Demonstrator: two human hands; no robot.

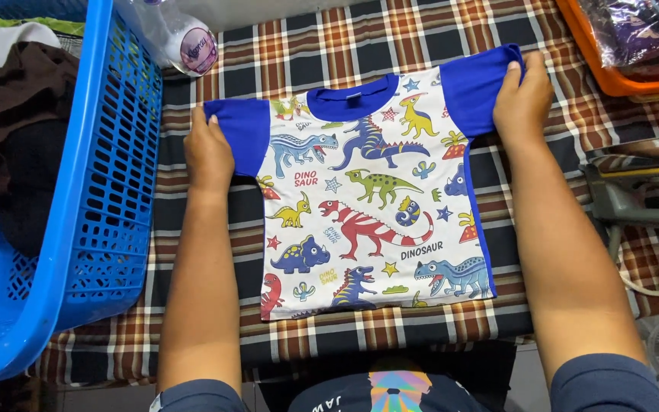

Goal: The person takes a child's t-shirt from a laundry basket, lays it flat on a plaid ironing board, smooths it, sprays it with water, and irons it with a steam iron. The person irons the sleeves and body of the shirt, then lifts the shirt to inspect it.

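Shirt: child's dinosaur-print T-shirt [371,206] with blue sleeves, flat on the plaid-covered desk [566,122], between your hands.
Left hand [209,152]: at 9 o'clock of the shirt, fingers closed, pinching the left sleeve's edge.
Right hand [522,99]: at 2 o'clock, pinching the right sleeve's top.
Blue basket [108,191]: at 9 o'clock, holds dark clothes.
Orange bin [612,76]: at 1 o'clock, holds bagged items.

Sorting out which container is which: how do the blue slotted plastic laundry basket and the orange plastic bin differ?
The blue slotted plastic laundry basket sits at the left, tilted, with openwork walls and dark clothes inside. The orange plastic bin sits at the top right, solid-walled, holding clear-bagged items. Both rest beside the checked cloth.
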